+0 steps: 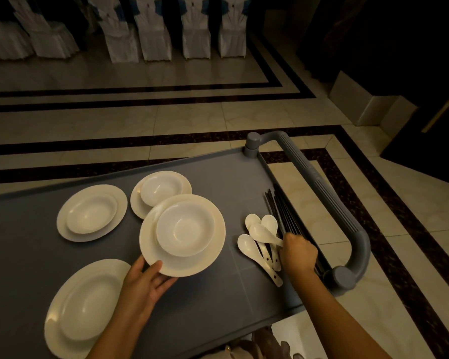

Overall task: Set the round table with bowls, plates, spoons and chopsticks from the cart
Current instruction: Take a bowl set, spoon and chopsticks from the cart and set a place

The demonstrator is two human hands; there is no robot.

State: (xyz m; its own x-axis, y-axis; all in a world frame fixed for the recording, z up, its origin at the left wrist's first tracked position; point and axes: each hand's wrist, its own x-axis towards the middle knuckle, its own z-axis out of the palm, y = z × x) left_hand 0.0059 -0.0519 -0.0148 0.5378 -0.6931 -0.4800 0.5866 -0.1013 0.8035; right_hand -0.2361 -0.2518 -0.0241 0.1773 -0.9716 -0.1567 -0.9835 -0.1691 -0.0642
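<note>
On the grey cart (218, 177), the left hand (145, 283) has its grip closed on the rim of a plate (151, 244) carrying a bowl (186, 229) (thumb on top), while at 3 o'clock the right hand (298, 252) grips a white spoon (263, 233) beside the dark chopsticks (283, 211).

bare cart top (231, 193), spoons (259, 238) crowding chopsticks (283, 216)

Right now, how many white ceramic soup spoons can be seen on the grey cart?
4. Three lie loose beside the dark chopsticks: two bowls at the far end, one nearer. The right hand holds the fourth. More may hide under that hand.
</note>
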